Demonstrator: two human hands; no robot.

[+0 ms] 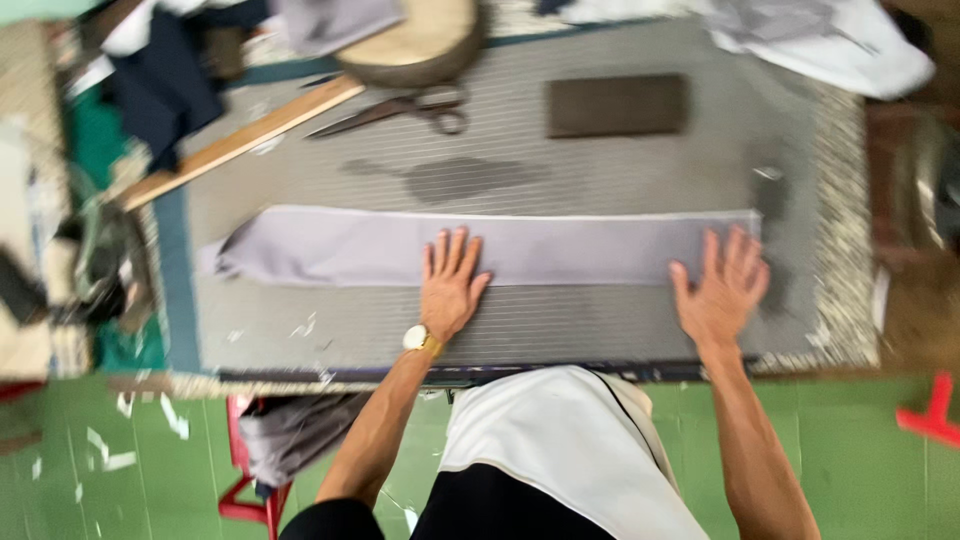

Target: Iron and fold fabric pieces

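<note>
Hands lie flat, fingers spread, gripping nothing, on one long folded strip of pale grey cloth (480,247) that I see running left to right across the grey striped padded table (640,170). My left hand (450,285) presses its middle; my right hand (725,290) covers its right end. Beyond lie one pair of scissors (395,108), one wooden ruler (240,140) and one dark rectangular block (617,105).

Green tiled floor (860,470), grey padded worktable (620,170), red stool (245,500) beneath.
</note>
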